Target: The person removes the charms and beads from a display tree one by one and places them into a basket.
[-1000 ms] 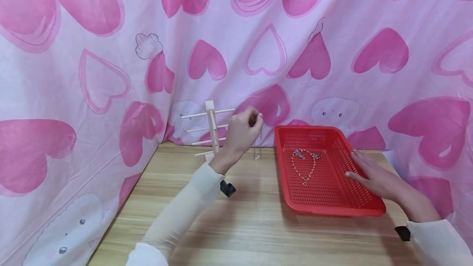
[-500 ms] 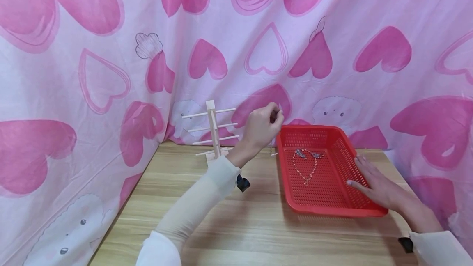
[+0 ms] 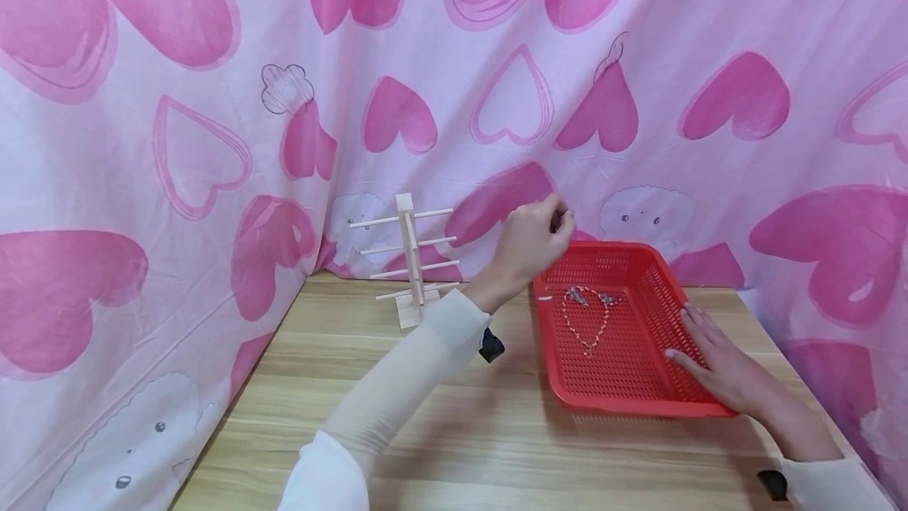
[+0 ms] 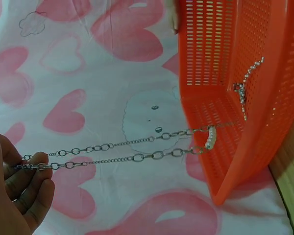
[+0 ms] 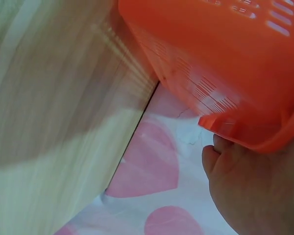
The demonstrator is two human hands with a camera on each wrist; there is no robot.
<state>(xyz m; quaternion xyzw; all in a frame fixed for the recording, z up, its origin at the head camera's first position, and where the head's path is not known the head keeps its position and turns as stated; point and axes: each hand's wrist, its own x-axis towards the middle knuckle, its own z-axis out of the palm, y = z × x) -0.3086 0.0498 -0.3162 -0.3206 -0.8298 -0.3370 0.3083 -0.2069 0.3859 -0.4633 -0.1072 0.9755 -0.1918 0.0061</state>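
Note:
My left hand (image 3: 532,239) pinches a silver chain necklace (image 4: 132,157) by its upper end, above the left rim of a red plastic basket (image 3: 638,404). The two strands hang down from my curled fingers to a pale beaded pendant (image 4: 212,137), which overlaps the basket's rim in the head view. My right hand (image 3: 731,365) lies along the basket's right side, its fingers stretched out over the rim and the thumb towards the inside. Inside the basket is another necklace (image 3: 585,322), with small orange-gold beads and silvery clumps at its top.
A pale wooden rack (image 3: 411,259) with several thin pegs stands at the back left of the wood-grain table (image 3: 340,400). Pink heart-print cloth (image 3: 397,22) hangs behind the table and along both sides.
My left hand has moved right, from beside the rack to over the basket's left edge, carrying the hanging necklace along. My right hand stays at the basket's right side.

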